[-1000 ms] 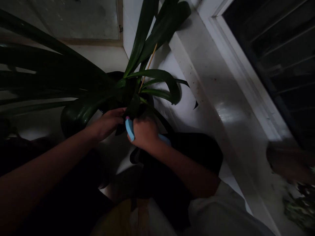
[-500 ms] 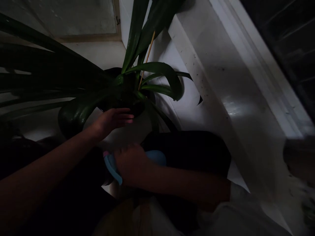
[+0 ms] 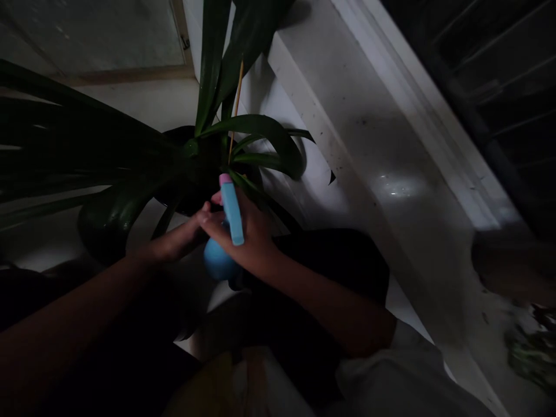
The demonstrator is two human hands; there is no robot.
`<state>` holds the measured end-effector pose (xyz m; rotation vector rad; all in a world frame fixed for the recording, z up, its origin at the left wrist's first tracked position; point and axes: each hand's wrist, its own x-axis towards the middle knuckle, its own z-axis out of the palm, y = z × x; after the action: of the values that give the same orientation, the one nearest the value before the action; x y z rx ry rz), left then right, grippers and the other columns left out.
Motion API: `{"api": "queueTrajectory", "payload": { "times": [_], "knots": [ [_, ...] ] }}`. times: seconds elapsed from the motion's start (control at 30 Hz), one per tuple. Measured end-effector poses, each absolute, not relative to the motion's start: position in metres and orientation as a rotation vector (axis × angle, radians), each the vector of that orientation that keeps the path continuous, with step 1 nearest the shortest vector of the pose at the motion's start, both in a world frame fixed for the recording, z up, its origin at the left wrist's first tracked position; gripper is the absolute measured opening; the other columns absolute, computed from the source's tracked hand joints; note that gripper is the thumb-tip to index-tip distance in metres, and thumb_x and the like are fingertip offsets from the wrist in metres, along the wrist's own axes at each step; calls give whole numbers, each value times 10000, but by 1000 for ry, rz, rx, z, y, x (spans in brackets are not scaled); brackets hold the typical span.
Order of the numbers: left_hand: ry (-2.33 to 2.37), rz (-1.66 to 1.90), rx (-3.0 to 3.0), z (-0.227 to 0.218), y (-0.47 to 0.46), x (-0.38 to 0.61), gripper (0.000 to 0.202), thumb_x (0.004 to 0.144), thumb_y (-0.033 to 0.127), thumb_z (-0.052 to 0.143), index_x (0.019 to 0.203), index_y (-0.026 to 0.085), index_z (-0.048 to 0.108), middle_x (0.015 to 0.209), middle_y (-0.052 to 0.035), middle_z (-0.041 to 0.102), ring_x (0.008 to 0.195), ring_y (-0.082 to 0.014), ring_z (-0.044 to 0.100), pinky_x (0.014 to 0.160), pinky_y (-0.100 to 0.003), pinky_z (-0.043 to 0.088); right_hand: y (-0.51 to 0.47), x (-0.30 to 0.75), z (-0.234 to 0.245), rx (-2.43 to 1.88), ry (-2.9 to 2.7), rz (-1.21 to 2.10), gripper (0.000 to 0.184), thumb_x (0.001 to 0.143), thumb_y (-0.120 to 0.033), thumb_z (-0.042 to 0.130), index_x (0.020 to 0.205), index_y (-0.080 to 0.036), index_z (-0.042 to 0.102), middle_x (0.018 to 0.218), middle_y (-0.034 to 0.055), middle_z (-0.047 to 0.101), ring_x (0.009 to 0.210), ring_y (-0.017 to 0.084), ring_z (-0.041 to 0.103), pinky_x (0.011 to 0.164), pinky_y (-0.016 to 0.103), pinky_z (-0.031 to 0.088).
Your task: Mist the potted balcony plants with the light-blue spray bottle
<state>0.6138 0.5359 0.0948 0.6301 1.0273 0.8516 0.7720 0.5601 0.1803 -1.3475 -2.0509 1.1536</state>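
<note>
Gripping the blue spray bottle (image 3: 226, 231) in my right hand (image 3: 249, 231), I have my fingers wrapped around its neck, the pink-tipped nozzle pointing up toward the potted plant (image 3: 208, 145). The bottle's round body hangs just below my palm, near the plant's base. My left hand (image 3: 191, 231) reaches in beside it, its fingertips (image 3: 205, 213) touching my right hand or the bottle; the dim light does not let me tell whether those fingers are closed on anything. Long dark leaves spread to the left and upward, and a thin wooden stake (image 3: 234, 110) stands among them. The dark pot (image 3: 104, 223) sits on the pale floor (image 3: 156, 104), beside a white ledge (image 3: 369, 150) running under a window.
</note>
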Motion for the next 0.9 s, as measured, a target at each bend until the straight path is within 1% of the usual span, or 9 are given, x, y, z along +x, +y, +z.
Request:
{"api": "queueTrajectory", "payload": {
  "times": [0.07,0.13,0.2,0.3,0.4,0.53,0.63,0.77,0.9],
  "knots": [
    [1002,820,760,101,533,616,541,872,592,651,1255,214,704,1182,-81,746,1276,-337,609,993,-368,514,571,772,177,-1429,-1874,1224,413,971,-443,589,1321,-226,557,1225,32,708,1118,156,699,958,265,552],
    [1010,775,873,107,530,620,657,727,529,807,1297,230,671,1259,-87,728,1267,-361,614,967,-368,532,582,771,175,-1433,-1713,1403,499,993,-436,552,1436,-219,479,1310,61,676,1170,166,683,936,275,571],
    [1086,755,973,111,526,624,781,630,492,869,1322,216,635,1302,-111,712,1219,-381,639,937,-386,549,589,771,173,-1287,-1620,1678,557,988,-461,552,1485,-234,445,1421,79,616,1233,194,650,965,324,572],
    [1261,859,1003,112,518,623,778,654,591,813,1263,142,630,1267,-154,715,1139,-388,662,887,-406,559,592,768,165,-929,-1553,1981,677,905,-582,634,1476,-253,480,1516,89,541,1311,251,583,1093,432,501],
    [1332,1151,887,117,512,609,715,720,684,717,1155,122,641,1142,-147,739,996,-329,692,808,-377,567,589,763,150,-806,-1530,2064,852,784,-682,720,1483,-260,479,1488,85,563,1358,282,538,1161,435,436],
    [1362,1575,895,129,505,587,687,727,710,689,1123,151,637,1108,-121,724,927,-273,679,777,-351,560,581,756,135,-868,-1421,2125,743,865,-751,560,1480,-346,466,1557,28,498,1437,279,465,1162,485,430],
    [1582,1368,997,126,499,589,644,645,618,776,1070,151,651,994,-90,741,887,-287,680,796,-379,554,575,754,132,-844,-1516,2109,761,860,-766,554,1453,-291,502,1545,59,507,1464,286,434,1213,481,367],
    [1579,1239,1092,122,493,600,649,706,585,730,1169,137,650,1078,-107,752,957,-312,688,853,-399,550,570,754,137,-828,-1677,2039,881,848,-810,517,1468,-185,470,1520,145,512,1448,304,453,1233,455,343],
    [1469,1290,1115,132,492,595,670,730,630,713,1183,138,671,1072,-98,747,920,-281,678,795,-346,543,578,757,148,-672,-1784,1780,1095,703,-759,745,1559,-224,322,1632,142,360,1520,310,348,1257,466,303]
  ]
}}
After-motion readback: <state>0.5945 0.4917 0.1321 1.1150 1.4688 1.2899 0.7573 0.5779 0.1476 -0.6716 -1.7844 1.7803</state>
